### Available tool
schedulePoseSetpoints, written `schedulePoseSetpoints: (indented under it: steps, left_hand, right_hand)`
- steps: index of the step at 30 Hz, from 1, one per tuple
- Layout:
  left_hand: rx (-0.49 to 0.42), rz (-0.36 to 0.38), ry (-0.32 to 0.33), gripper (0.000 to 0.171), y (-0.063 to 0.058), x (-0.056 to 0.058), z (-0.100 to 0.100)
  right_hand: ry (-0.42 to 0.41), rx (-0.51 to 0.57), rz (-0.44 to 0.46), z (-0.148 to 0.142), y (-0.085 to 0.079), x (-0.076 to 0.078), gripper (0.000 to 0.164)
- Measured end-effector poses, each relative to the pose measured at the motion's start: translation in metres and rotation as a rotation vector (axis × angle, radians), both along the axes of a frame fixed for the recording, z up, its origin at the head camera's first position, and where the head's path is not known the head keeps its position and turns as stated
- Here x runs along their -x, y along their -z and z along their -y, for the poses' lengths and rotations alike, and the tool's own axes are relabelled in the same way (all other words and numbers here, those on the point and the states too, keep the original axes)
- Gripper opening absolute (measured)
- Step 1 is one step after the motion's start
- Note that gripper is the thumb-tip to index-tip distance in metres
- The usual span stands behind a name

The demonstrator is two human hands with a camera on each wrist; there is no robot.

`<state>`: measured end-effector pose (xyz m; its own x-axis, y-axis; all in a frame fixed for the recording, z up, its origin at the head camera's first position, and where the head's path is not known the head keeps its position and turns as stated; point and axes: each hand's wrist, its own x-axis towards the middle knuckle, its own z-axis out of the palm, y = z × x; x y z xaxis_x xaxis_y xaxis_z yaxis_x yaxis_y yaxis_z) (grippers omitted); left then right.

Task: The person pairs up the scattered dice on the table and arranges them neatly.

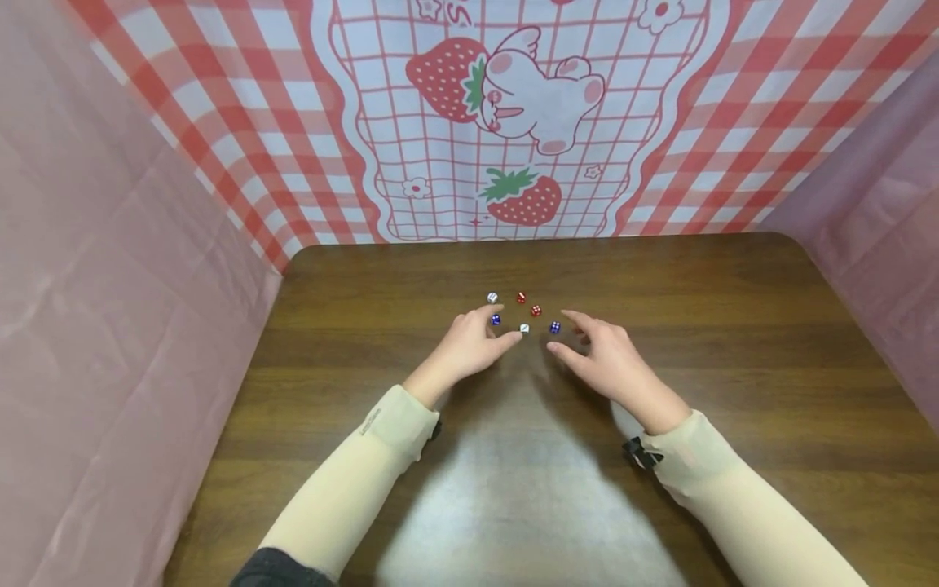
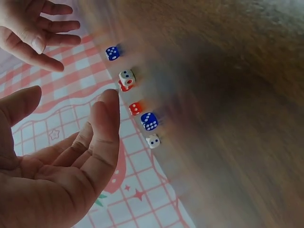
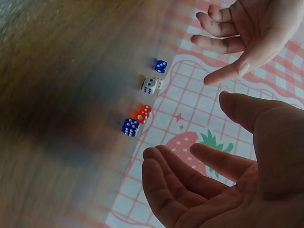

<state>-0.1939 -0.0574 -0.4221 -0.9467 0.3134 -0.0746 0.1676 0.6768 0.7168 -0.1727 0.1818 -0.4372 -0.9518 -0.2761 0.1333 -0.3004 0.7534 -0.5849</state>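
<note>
Small dice lie loosely grouped on the wooden table between both hands: a white die (image 1: 492, 297) and a red die (image 1: 522, 297) farthest back, a second red die (image 1: 536, 311), a blue die (image 1: 495, 319) at left, a second white die (image 1: 524, 328) in front, and another blue die (image 1: 555, 327) at right. My left hand (image 1: 473, 344) hovers with relaxed fingers by the left blue die, its thumb tip beside the front white die in the head view. My right hand (image 1: 610, 352), fingers loosely bent and apart, is nearest the right blue die. Both hands hold nothing.
The brown wooden table (image 1: 330, 350) ends at a red-checked cloth (image 1: 279, 122) with strawberry prints hanging behind it. Pink curtains (image 1: 117, 326) hang at the sides. A black strap (image 1: 642, 453) shows at the right sleeve cuff.
</note>
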Motion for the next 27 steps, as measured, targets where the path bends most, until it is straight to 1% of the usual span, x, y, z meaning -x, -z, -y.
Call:
schedulePoseSetpoints:
  steps: [7, 14, 17, 22, 27]
  left_hand:
    - [0.009, 0.017, -0.023, 0.057, 0.002, 0.010, -0.009]
    - [-0.018, 0.120, -0.038, 0.053, 0.006, 0.020, -0.019]
    - [-0.009, 0.140, -0.049, 0.051, 0.008, 0.023, -0.022]
    - [-0.018, 0.194, -0.093, 0.048, 0.013, 0.029, -0.029]
    - [-0.015, 0.214, -0.111, 0.045, 0.015, 0.033, -0.036]
  right_hand:
    - [0.005, 0.053, -0.020, 0.006, 0.004, 0.003, 0.053]
    - [-0.001, 0.085, 0.030, 0.007, 0.009, 0.003, 0.053]
    - [-0.001, 0.092, 0.043, 0.006, 0.010, 0.003, 0.052]
    - [0.007, 0.092, 0.063, 0.007, 0.011, 0.003, 0.052]
    - [0.022, 0.091, 0.088, 0.007, 0.014, 0.003, 0.052]
